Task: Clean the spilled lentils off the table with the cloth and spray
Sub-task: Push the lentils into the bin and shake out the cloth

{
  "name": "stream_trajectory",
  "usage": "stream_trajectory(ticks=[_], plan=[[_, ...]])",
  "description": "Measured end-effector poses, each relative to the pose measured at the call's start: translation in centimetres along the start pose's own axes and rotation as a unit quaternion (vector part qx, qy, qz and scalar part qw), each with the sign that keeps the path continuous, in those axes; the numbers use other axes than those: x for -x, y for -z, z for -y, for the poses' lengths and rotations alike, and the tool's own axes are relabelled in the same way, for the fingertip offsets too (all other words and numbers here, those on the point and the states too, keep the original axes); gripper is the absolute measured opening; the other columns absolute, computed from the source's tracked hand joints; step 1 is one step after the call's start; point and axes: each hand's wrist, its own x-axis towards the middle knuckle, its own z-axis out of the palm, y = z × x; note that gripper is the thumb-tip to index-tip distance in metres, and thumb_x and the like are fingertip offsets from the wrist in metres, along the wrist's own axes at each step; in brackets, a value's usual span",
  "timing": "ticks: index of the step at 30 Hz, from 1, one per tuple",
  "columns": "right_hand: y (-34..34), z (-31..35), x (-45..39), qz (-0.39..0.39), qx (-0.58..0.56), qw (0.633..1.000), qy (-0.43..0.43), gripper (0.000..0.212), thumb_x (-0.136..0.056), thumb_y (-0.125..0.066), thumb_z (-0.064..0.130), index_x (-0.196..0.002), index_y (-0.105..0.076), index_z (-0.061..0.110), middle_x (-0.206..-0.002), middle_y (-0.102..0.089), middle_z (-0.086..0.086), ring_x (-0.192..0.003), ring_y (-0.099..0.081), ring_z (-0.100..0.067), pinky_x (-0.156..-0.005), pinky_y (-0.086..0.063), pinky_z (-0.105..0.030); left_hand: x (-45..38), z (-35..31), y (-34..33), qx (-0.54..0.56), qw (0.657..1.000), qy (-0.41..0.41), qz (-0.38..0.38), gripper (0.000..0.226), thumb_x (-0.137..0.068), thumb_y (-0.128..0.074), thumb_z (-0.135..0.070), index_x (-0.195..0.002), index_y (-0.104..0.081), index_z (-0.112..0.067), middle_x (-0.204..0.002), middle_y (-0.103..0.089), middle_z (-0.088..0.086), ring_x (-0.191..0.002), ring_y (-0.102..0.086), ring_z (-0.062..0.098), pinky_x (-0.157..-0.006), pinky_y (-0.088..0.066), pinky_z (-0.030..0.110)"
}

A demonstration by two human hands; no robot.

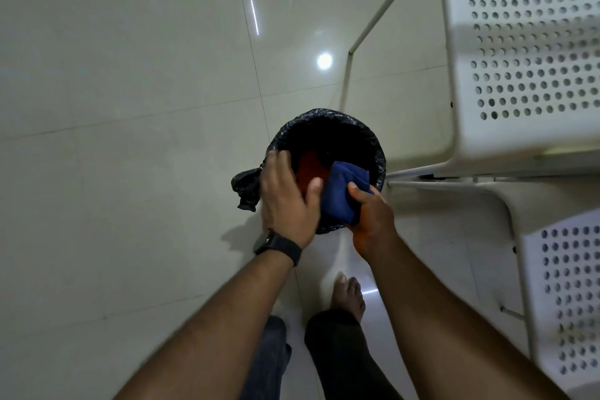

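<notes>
**A:** While the right hand [370,221] grips the blue cloth [344,191] over the mouth of the lined bin [373,140], where does the left hand [287,195] lie?

**B:** I read it as flat, fingers straight, holding nothing; its fingertips reach the bin's rim on the far left and its thumb lies beside the cloth. The cloth is bunched between the two hands, just inside the near rim.

**A:** And the lentils?

**B:** I see no single grains. A reddish-orange patch [308,169] shows in the bin, beyond the left thumb; I cannot tell whether it is lentils or other contents.

**A:** Stage of the task?

**B:** My judgement: the gathered spill is being emptied or brushed from the cloth into the bin, so collection is at least partly done. Neither table nor spray is in view, so I cannot confirm what remains on the table; spraying and a final wipe may still be left.

**A:** Surroundings?

**B:** White perforated chairs [526,58] stand to the right of the right hand.
</notes>
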Motion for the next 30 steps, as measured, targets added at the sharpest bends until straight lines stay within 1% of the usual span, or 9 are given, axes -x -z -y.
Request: stream_trajectory(ticks=[3, 5, 8, 12, 14, 17, 23, 27, 30], plan=[[0.1, 0.7, 1.1, 0.032, -0.009, 0.999, -0.002, 0.044, -0.096, -0.068, 0.013, -0.139, -0.063, 0.009, -0.131, -0.069, -0.022, -0.121, -0.067, -0.04, -0.1, -0.056, -0.052, 0.1, -2.5, -1.1, 0.175, 0.953, -0.092, 0.229, 0.066, -0.107, -0.04, -0.052, -0.164, -0.029, -0.021, -0.171, -0.023, 0.0, -0.158, -0.017, 0.009, -0.128, -0.013, 0.026], [0.1, 1.5, 2.0, 0.028, -0.024, 0.999, -0.001, 0.044, -0.098, -0.063, 0.01, -0.141, -0.059, 0.006, -0.131, -0.069, -0.021, -0.114, -0.071, -0.034, -0.088, -0.06, -0.046, -0.8, -2.9, -2.2, 0.278, 0.902, 0.088, 0.318, 0.081, -0.098, -0.038, -0.076, -0.163, -0.032, -0.028, -0.17, -0.028, -0.002, -0.156, -0.024, 0.012, -0.129, -0.017, 0.033], [0.8, 3.3, 3.6, 0.081, -0.091, 0.992, 0.015, 0.044, -0.091, -0.061, 0.015, -0.134, -0.059, 0.006, -0.12, -0.074, -0.013, -0.101, -0.076, -0.023, -0.075, -0.063, -0.036, -2.7, -2.3, -2.6, 0.318, 0.829, 0.339, 0.311, 0.092, -0.095, -0.035, -0.082, -0.154, -0.047, -0.012, -0.155, -0.051, 0.008, -0.138, -0.053, 0.026, -0.12, -0.038, 0.047], [0.3, 3.6, 3.7, 0.065, 0.064, 0.995, 0.047, 0.025, -0.097, -0.066, 0.008, -0.121, -0.066, 0.011, -0.12, -0.074, -0.016, -0.103, -0.074, -0.027, -0.081, -0.062, -0.038, -1.9, -4.6, 0.4, 0.452, 0.766, 0.337, 0.31, 0.079, -0.102, -0.03, -0.071, -0.145, -0.058, -0.011, -0.139, -0.066, 0.01, -0.129, -0.063, 0.022, -0.115, -0.046, 0.042], [-0.2, 3.1, 3.7, -0.079, 0.19, 0.976, 0.071, 0.017, -0.095, -0.073, 0.009, -0.11, -0.07, 0.014, -0.115, -0.075, -0.016, -0.099, -0.073, -0.028, -0.083, -0.061, -0.04, -0.8, -6.0, 2.4, 0.472, 0.773, 0.314, 0.284, 0.071, -0.106, -0.027, -0.063, -0.146, -0.057, -0.014, -0.143, -0.063, 0.006, -0.133, -0.059, 0.018, -0.114, -0.044, 0.037], [-1.4, 3.4, 5.4, -0.194, 0.185, 0.959, 0.094, 0.022, -0.09, -0.077, 0.018, -0.111, -0.07, 0.02, -0.109, -0.074, -0.009, -0.1, -0.071, -0.028, -0.092, -0.06, -0.043, 0.6, -6.3, 5.0, 0.422, 0.838, 0.264, 0.223, 0.061, -0.108, -0.032, -0.059, -0.155, -0.048, -0.024, -0.157, -0.049, -0.006, -0.144, -0.045, 0.011, -0.12, -0.032, 0.037], [-3.4, 6.5, 12.4, -0.145, 0.238, 0.958, 0.07, 0.019, -0.091, -0.073, 0.012, -0.08, -0.062, 0.024, -0.095, -0.073, -0.009, -0.081, -0.069, -0.023, -0.079, -0.06, -0.04, 2.6, -6.3, 10.3, 0.287, 0.876, 0.284, 0.263, 0.055, -0.106, -0.055, -0.045, -0.152, -0.051, -0.015, -0.149, -0.056, 0.004, -0.132, -0.057, 0.022, -0.113, -0.045, 0.042], [-2.9, 7.0, 14.5, -0.018, 0.165, 0.986, -0.03, 0.019, -0.094, -0.074, 0.013, -0.112, -0.069, 0.017, -0.109, -0.076, -0.009, -0.096, -0.072, -0.027, -0.071, -0.056, -0.038, 2.1, -7.9, 11.3, 0.325, 0.842, 0.314, 0.293, 0.041, -0.104, -0.061, -0.038, -0.134, -0.062, -0.01, -0.126, -0.07, 0.011, -0.106, -0.069, 0.024, -0.079, -0.056, 0.035], [-1.9, 6.4, 15.0, 0.048, 0.162, 0.983, -0.069, 0.032, -0.098, -0.069, 0.016, -0.129, -0.064, 0.018, -0.121, -0.072, -0.009, -0.11, -0.068, -0.032, -0.08, -0.057, -0.045, 1.1, -8.7, 10.1, 0.335, 0.845, 0.334, 0.251, 0.018, -0.097, -0.07, -0.011, -0.113, -0.07, -0.003, -0.109, -0.072, 0.014, -0.092, -0.068, 0.023, -0.076, -0.057, 0.032]])
